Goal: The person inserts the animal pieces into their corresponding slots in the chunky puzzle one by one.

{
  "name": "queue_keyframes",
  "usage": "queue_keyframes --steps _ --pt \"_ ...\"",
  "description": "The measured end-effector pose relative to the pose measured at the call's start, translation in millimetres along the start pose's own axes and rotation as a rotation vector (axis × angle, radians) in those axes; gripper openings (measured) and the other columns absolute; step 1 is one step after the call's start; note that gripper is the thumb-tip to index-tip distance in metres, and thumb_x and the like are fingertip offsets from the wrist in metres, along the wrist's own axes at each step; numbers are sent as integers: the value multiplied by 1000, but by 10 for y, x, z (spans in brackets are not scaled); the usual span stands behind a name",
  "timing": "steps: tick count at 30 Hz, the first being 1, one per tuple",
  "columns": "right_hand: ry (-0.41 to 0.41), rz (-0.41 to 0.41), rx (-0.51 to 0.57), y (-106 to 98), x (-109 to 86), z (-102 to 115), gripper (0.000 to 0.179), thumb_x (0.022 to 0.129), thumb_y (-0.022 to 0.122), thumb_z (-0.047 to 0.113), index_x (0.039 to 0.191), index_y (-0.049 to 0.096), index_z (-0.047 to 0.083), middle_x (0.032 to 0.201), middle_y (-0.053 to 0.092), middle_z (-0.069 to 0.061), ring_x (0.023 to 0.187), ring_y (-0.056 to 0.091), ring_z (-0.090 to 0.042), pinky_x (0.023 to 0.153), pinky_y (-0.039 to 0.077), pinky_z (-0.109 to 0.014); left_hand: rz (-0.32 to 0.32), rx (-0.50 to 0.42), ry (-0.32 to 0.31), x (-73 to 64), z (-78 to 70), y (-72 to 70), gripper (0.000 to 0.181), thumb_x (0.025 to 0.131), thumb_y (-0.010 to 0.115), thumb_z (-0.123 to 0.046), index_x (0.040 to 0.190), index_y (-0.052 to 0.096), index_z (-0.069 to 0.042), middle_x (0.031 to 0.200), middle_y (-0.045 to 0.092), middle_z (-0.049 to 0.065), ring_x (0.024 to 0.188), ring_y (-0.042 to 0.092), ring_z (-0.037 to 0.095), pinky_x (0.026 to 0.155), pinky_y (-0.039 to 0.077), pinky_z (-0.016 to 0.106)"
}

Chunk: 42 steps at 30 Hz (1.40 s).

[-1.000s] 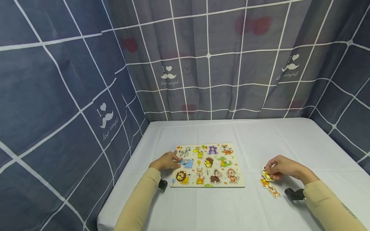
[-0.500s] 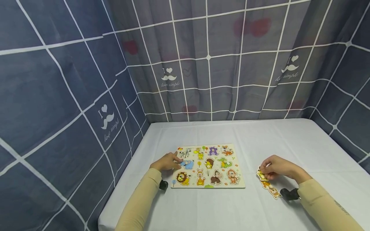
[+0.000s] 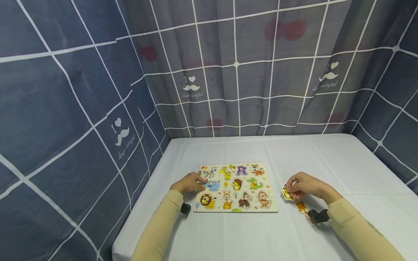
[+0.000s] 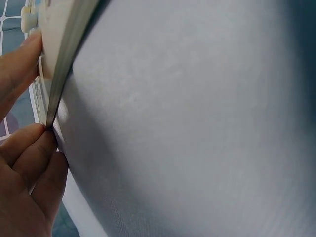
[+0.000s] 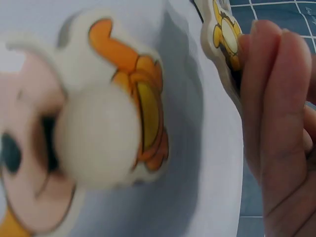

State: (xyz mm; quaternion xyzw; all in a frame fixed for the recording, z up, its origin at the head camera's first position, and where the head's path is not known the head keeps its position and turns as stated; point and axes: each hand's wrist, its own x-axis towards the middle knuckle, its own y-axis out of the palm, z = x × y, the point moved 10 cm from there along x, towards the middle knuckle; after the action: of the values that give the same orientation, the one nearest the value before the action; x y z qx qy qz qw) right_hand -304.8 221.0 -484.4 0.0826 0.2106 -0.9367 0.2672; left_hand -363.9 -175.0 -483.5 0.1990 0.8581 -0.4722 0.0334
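Observation:
A wooden animal puzzle board lies flat on the white table in the head view. My left hand grips its left edge, thumb over the top near the blue elephant, the other fingers against the side, as the left wrist view also shows. Right of the board, my right hand pinches a small yellow animal puzzle piece between thumb and fingertips. In the right wrist view that piece is partly covered by the fingers. Below the right wrist lies an orange animal puzzle piece with a pale round knob.
A black wrist camera overlaps the loose orange piece in the head view; another camera sits under the left wrist. White cloth covers the table. Dark checked curtains enclose the back and sides.
My right hand has moved left toward the board with the yellow piece, away from the orange piece, which has stayed on the table. My left hand has kept its place.

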Motion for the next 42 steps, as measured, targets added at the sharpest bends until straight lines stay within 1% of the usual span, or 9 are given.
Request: queue_keyframes --steps 6,14,21,30,38,42 --pt "-15 7 -6 46 64 70 21 92 63 5 105 65 -12 75 69 -4 63 65 -10 58 58 -23 -3 -8 -2 -1 8 -3 40 85 79 -21 124 71 -18 163 29 14 154 19 40 125 17 56" --pt "-28 12 -1 98 149 130 22 93 63 5 105 65 -13 77 70 -5 64 65 -10 59 58 -24 -14 -1 1 29 9 -13 41 83 80 -23 123 72 -18 163 29 14 153 19 42 125 17 58" --pt "-33 18 13 155 247 149 22 93 64 4 106 65 -13 77 70 -5 64 66 -11 58 59 -24 -13 -8 -12 7 5 -4 41 83 81 -23 123 72 -19 164 29 13 153 18 42 125 15 59" --pt "-50 18 -20 233 382 298 18 90 64 3 101 66 -11 72 69 -5 62 65 -11 57 58 -24 -9 -17 -8 -9 2 4 42 83 80 -22 124 71 -17 163 30 15 153 19 42 125 16 58" --pt "-43 22 -2 301 506 366 15 91 65 2 99 66 -11 72 69 -5 61 65 -11 57 58 -24 -13 -19 -7 16 36 13 42 83 81 -24 123 71 -18 163 30 15 153 21 43 124 18 59" --pt "-53 16 5 317 554 413 16 90 65 2 100 66 -11 72 69 -6 62 65 -12 58 59 -26 -13 -17 -11 25 48 20 41 83 81 -24 123 72 -19 163 30 14 153 20 43 124 17 60"
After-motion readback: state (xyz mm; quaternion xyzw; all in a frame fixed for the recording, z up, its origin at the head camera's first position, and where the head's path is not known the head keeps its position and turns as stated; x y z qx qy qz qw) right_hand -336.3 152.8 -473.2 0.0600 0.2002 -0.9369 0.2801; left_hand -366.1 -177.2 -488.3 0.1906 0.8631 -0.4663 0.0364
